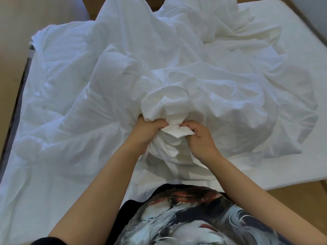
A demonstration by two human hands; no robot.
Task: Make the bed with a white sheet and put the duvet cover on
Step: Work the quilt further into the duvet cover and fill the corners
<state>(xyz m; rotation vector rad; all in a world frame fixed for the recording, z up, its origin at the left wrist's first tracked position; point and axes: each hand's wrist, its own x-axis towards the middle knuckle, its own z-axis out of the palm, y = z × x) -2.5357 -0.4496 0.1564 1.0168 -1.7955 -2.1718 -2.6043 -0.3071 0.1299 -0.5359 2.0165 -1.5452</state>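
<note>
Duvet corner (177, 132) nearward between left hand (150, 129), right hand (200, 137)

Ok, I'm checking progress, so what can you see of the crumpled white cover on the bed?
The white cover is thin, creased cloth, heaped in loose, puffy folds across most of the bed, not spread flat. Its near end is gathered into a tight bunch, which the left hand and right hand grip side by side; a small folded corner pokes out between them.
</note>
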